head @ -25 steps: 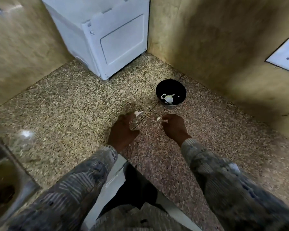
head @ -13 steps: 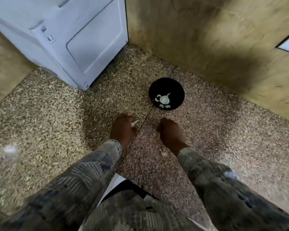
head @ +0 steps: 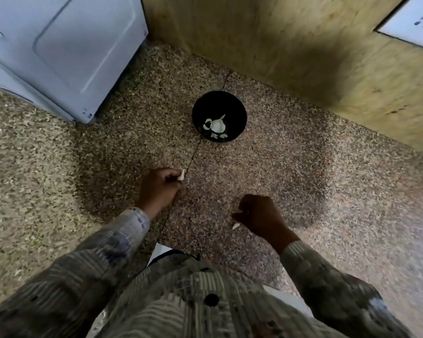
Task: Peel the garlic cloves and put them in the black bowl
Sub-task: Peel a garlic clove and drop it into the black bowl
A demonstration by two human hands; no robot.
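The left hand (head: 160,189) is pinching a garlic clove (head: 181,177); a pale scrap (head: 236,226) is lying beside the curled right hand (head: 263,217).

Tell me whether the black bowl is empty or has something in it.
Not empty. The black bowl stands upright on the speckled counter, and pale garlic pieces lie at its bottom.

One bowl (head: 239,111) stands on one bench (head: 303,179). In it: one large garlic piece (head: 216,125) and several small bits, too blurred to count. Two grips, left grip (head: 160,186) and right grip (head: 261,215). One clove (head: 181,177), one pale sliver (head: 235,226), one white appliance (head: 59,52), one socket plate (head: 415,20).
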